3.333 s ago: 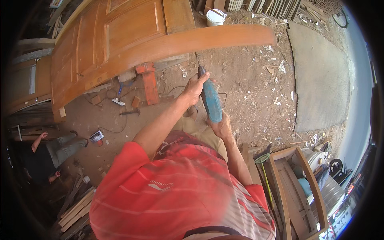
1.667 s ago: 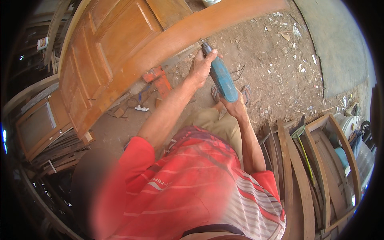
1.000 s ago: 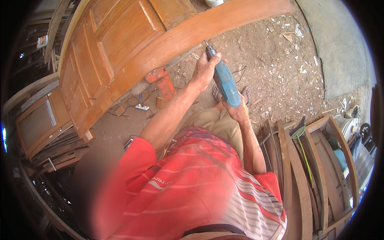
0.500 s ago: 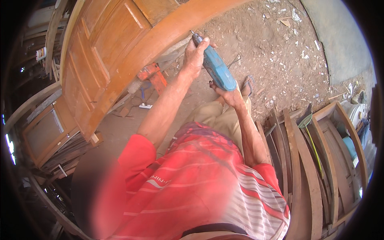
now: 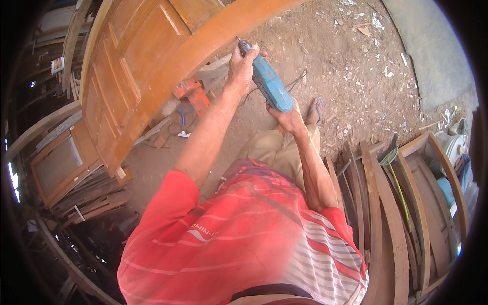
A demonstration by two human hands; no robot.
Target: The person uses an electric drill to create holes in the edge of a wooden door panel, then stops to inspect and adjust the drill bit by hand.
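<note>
Clearly, both hands are taken up by one blue power tool (image 5: pixel 272 83), which slants up and to the left, its narrow tip close to the edge of the brown door (image 5: pixel 152 56); whether tip and wood touch is too fine to tell. The left hand (image 5: pixel 241 68) is wrapped round the nose, thumb on top, probably because a grip so far forward steadies the tip. The right hand (image 5: pixel 287 117) clasps the back end from below, likely to bear the weight there; its fingers are mostly hidden, so I cannot tell just how they curl. To the right of the tool a dark cord (image 5: pixel 304 74) loops out, well away from the tip. An orange stand (image 5: pixel 195 96) sits partly under the door, perhaps to hold it off the dirt floor (image 5: pixel 330 56), though the place where they would meet is out of sight
</note>
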